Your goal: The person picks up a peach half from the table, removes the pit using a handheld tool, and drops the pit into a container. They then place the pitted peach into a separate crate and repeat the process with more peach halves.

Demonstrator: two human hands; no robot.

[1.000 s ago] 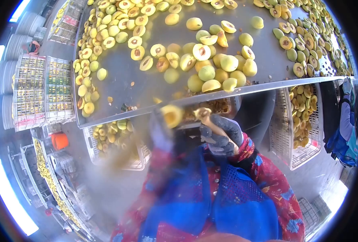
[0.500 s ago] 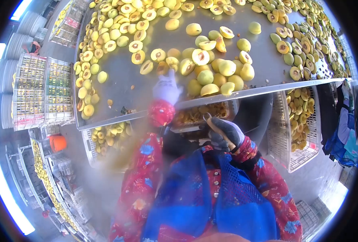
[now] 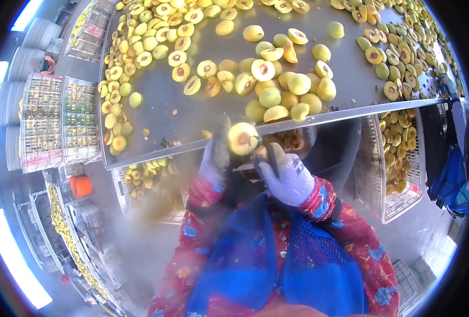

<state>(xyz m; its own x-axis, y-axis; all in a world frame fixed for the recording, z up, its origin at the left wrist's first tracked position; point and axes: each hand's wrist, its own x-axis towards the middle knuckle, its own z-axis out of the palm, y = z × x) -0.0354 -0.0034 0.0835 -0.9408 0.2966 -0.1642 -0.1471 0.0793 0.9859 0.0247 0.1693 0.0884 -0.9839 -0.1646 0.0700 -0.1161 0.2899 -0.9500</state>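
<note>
My left hand point(image 3: 215, 156), in a purple-white glove with dark fingers, grips a yellow peach half point(image 3: 241, 138) just in front of the table's near edge. The cut face is turned up, though glare blurs it. My right hand point(image 3: 291, 178), gloved too, is closed around the wooden handle of a pitting tool point(image 3: 262, 153). The tool's small metal loop lies at the right side of the peach half's cut face. On the metal table point(image 3: 160, 113) beyond, a cluster of whole and halved peaches point(image 3: 290, 92) lies near the edge.
Below the table edge stand a crate of pieces point(image 3: 292, 138), a crate of halves point(image 3: 139, 177) at left and a white crate point(image 3: 385, 206) at right. Stacked crates point(image 3: 41, 121) and an orange bucket point(image 3: 81, 186) are farther left. Another person's sleeve point(image 3: 458, 121) shows at far right.
My left hand has come back from the peaches on the table and now holds a peach half before me. The right hand has turned, bringing the tool's loop to the fruit.
</note>
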